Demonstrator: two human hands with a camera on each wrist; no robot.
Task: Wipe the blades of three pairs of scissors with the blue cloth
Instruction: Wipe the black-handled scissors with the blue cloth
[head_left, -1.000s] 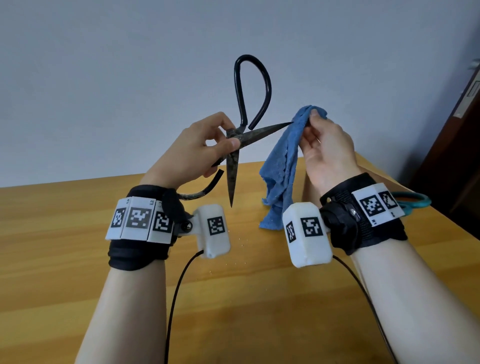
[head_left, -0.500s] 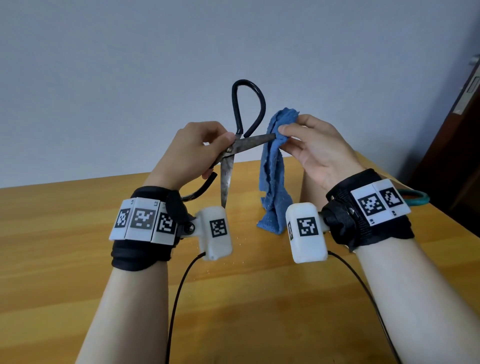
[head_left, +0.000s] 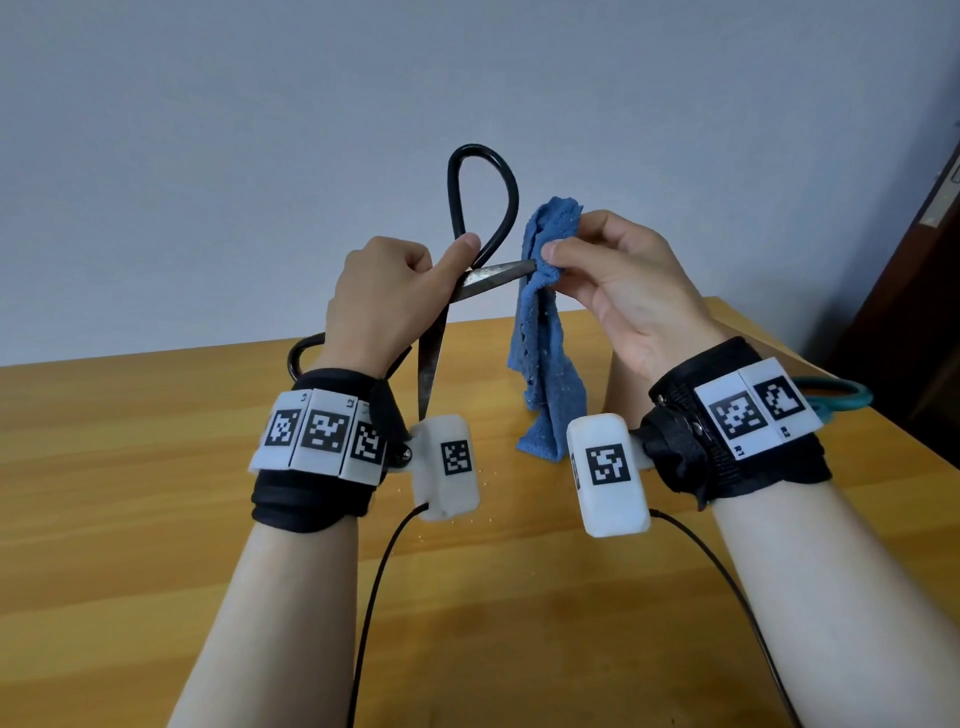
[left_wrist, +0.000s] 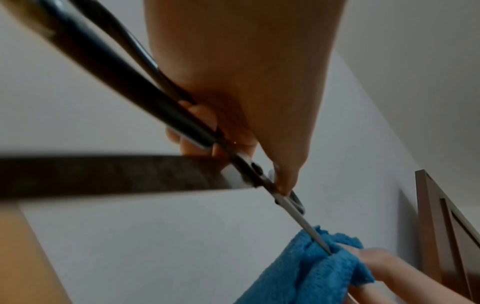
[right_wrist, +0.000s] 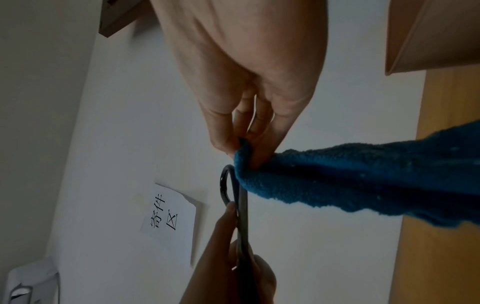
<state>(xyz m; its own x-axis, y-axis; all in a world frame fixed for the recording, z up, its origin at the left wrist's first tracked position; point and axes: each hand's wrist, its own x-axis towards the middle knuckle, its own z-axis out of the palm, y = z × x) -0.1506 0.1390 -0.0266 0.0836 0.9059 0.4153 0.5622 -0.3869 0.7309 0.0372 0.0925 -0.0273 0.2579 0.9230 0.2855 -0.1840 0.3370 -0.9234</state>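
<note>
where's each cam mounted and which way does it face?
Head: worn on the head, looking down and forward at the table; shows both forearms, left hand, right hand.
Left wrist: looks along the left hand up the scissors to the cloth.
Right wrist: looks along the right hand at its grip on the cloth.
Shared by both wrists: cloth meeting blade.

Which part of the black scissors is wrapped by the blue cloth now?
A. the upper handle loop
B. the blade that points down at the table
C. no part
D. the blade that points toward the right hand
D: the right hand pinches the blue cloth around the sideways blade of the black scissors; the downward blade is bare.
</note>
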